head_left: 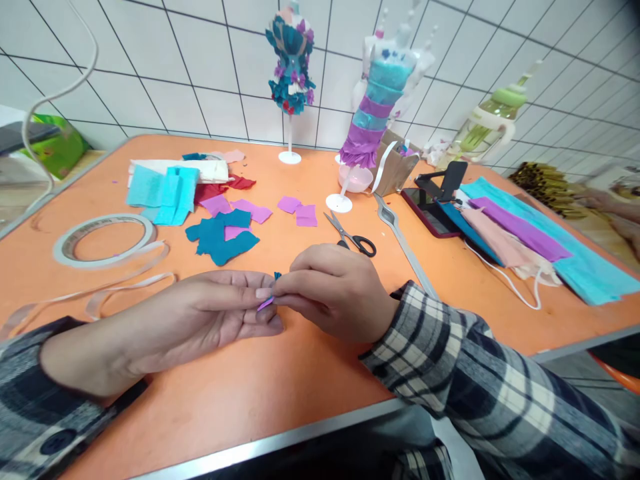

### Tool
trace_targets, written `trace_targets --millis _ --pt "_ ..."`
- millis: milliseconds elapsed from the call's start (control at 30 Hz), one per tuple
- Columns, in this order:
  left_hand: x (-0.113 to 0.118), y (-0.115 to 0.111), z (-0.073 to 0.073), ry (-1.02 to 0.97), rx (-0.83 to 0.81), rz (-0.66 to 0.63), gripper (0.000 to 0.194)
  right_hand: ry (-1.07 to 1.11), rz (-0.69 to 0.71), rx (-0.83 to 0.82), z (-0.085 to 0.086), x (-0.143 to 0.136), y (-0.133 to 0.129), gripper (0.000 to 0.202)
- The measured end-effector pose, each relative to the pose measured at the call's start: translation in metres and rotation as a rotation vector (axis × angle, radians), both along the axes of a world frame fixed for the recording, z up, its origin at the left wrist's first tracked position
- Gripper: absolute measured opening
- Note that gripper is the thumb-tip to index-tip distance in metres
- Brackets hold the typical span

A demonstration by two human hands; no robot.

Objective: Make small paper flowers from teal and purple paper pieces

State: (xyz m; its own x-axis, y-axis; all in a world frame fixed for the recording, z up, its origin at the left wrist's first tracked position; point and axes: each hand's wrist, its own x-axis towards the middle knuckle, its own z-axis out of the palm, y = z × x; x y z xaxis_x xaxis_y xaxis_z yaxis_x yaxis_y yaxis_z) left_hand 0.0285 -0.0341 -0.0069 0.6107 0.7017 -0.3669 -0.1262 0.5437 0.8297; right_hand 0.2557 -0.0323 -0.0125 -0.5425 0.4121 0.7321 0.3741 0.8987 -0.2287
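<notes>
Head view: the left hand [227, 307] and right hand [333, 290] both pinch a tiny purple paper [265, 304] over the near surface [280, 380]; its long side slants from near left to far right.

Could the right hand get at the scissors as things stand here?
Probably yes: the scissors lie on the table just beyond the right hand, with nothing apparently between. Its grip looks busy at the small purple scrap, though, so it would likely need to let go first.
</notes>
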Motion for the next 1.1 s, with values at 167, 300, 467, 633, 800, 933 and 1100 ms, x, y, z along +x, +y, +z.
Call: trace_targets --millis 167,300,467,633,800,933,1100 --pt "-0.001 0.001 -0.003 -0.051 -0.064 -0.028 0.019 -0.104 -0.110 -0.025 0.000 -0.003 -0.003 0.028" --pt "0.001 -0.001 -0.001 -0.162 -0.166 -0.038 0.016 -0.149 -0.130 0.024 0.001 -0.001 -0.004 0.030" --pt "0.000 0.000 0.004 -0.242 -0.275 -0.136 0.007 -0.030 -0.002 0.123 -0.001 0.003 0.003 0.023" --pt "-0.001 0.000 0.008 -0.273 -0.312 -0.148 0.010 0.157 0.056 0.103 0.004 0.005 0.006 0.014" --pt "0.001 -0.002 0.012 -0.155 -0.322 -0.153 0.011 0.011 0.163 0.005 0.005 0.003 0.006 0.026" --pt "0.001 -0.002 0.011 -0.066 -0.291 -0.175 0.014 0.008 0.216 -0.070 0.001 0.003 0.012 0.016" --pt "-0.004 0.005 0.005 0.362 0.249 0.022 0.037 -0.125 0.100 -0.166 -0.002 0.005 0.017 0.016"
